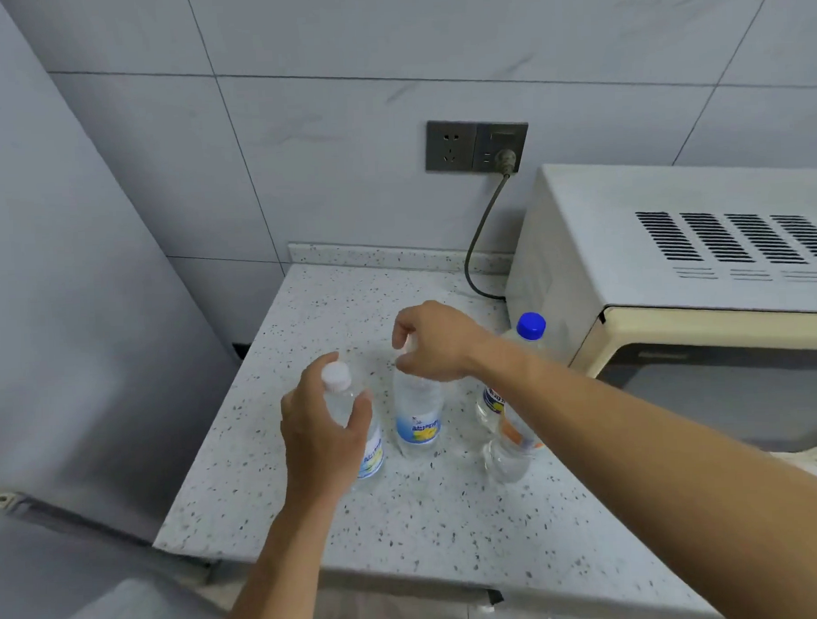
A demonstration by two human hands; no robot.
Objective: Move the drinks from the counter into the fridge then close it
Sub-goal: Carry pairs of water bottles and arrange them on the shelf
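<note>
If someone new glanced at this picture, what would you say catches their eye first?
Most likely the two hands at mid-frame: the left hand wraps around the neck of a white-capped bottle, while the right hand closes over the top of a second bottle beside it. Next, the blue-capped bottle further right, standing against the cream microwave on the speckled counter.
</note>
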